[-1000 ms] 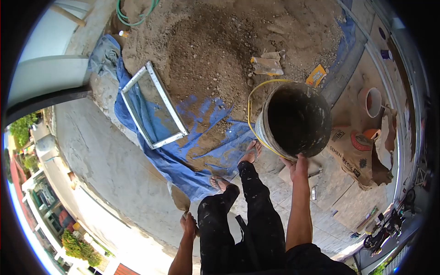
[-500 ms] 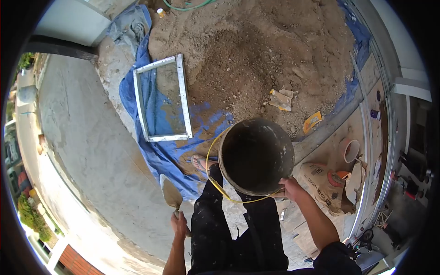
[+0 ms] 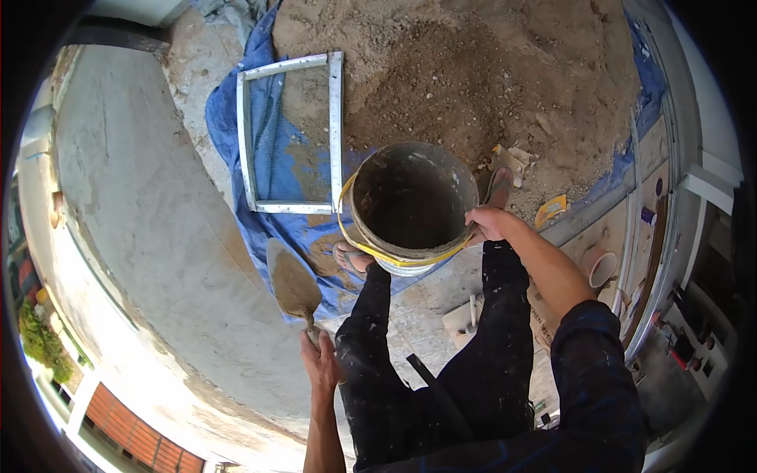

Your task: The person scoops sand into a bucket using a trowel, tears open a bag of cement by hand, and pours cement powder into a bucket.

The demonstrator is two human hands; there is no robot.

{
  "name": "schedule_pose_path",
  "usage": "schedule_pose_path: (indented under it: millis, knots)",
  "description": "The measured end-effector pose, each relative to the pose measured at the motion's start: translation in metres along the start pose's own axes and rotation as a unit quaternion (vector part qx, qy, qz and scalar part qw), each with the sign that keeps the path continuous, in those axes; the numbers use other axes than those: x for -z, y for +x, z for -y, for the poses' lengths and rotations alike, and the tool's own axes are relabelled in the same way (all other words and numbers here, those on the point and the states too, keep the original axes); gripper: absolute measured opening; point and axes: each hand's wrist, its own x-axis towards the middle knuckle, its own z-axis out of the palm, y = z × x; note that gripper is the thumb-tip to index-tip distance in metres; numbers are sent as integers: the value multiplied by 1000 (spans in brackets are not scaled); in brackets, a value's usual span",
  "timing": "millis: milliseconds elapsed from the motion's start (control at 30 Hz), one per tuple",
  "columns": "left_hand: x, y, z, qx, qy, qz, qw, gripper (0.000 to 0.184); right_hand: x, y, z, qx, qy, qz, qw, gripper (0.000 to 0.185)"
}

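My left hand (image 3: 322,363) is wrapped round the handle of a mortar-smeared trowel (image 3: 293,282), its blade pointing away from me over the concrete and the tarp edge. With my right hand (image 3: 490,223) I grip the near right rim of a dirty round bucket (image 3: 456,177), fingers partly hidden by its wall. The bucket is above my feet, its dark mouth facing up. A yellow handle (image 3: 394,258) hangs along its near side. Beyond the bucket rises a heap of sandy soil (image 3: 457,79). A white-framed mesh sieve (image 3: 337,130) lies left of the heap.
Under the sieve spreads a blue tarp (image 3: 225,134). Grey concrete floor (image 3: 150,197) extends on the left. A yellow packet (image 3: 550,210) and torn paper (image 3: 516,158) lie by the soil. Right of my arm are a small pot (image 3: 599,266) and metal rails (image 3: 632,205).
My right foot has stepped forward to the soil's edge. The bucket is now more between my feet and higher in view. The trowel remains in my left hand, while the cement bag is mostly covered by my arm.
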Motion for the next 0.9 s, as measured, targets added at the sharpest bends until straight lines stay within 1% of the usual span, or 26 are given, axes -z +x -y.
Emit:
schedule_pose_path:
  millis: [33,67,100,133,167,200,233,300,367,400,433,467,500,533,600,633,667,700,733,767,800,833,867,900]
  knots:
    - [-18,4,-15,-20,-47,12,999,17,4,-2,13,-1,-12,-16,1000,25]
    - [-38,9,-31,5,-79,21,997,15,7,-3,24,-7,-32,-13,999,25]
    - [-61,13,-52,-1,-129,25,991,14,6,2,35,5,-37,-19,999,24]
    - [-80,19,-72,-10,-142,41,989,14,5,9,47,17,-44,-21,999,24]
    - [-102,26,-79,-46,-96,40,993,15,8,16,62,30,-48,-25,998,24]
    - [-125,32,-95,-22,-136,52,989,17,12,17,74,17,-70,18,997,36]
    - [-148,39,-104,-49,-130,56,989,19,11,17,80,6,-71,20,997,36]
    - [-196,58,-110,-118,-94,43,988,26,6,21,100,22,-198,-81,977,52]
    - [-230,73,-142,-132,-40,43,990,27,39,92,92,118,-274,-80,951,61]
    - [-246,80,-152,-130,-8,42,991,26,41,89,100,117,-267,-83,953,61]
    - [-261,88,-155,-131,-3,51,990,26,35,80,109,90,-161,-66,981,59]
    - [-276,96,-157,-109,-46,67,991,26,38,76,114,63,-51,-49,995,57]
    - [-288,103,-160,-88,-86,83,989,25,51,82,118,64,-37,-52,996,57]
    - [-297,107,-161,-81,-89,107,987,24,62,88,123,59,-15,-54,997,59]
    - [-317,112,-160,-102,-78,121,984,24,72,90,128,51,17,-54,997,63]
    - [-324,111,-157,-117,-78,126,982,24,70,73,136,55,-28,-75,995,63]
    - [-329,111,-155,-97,-65,158,981,28,70,64,136,57,-75,-97,991,63]
    - [-334,111,-156,-92,-62,163,980,28,71,66,127,50,-70,-97,991,63]
    - [-339,110,-159,-118,-52,173,976,30,71,65,116,186,-163,-220,944,63]
    - [-344,111,-162,-147,-46,183,971,32,72,61,106,315,-252,-332,853,63]
    - [-346,113,-164,-154,-44,212,964,35,70,36,103,323,-174,-268,891,68]
    - [-351,115,-168,-154,-47,214,963,35,65,-7,106,282,-84,-133,947,68]
    - [-356,116,-174,-204,-26,222,953,36,60,-44,106,233,10,6,972,69]
    - [-362,117,-179,-255,-4,229,939,36,60,-60,100,235,11,3,972,69]
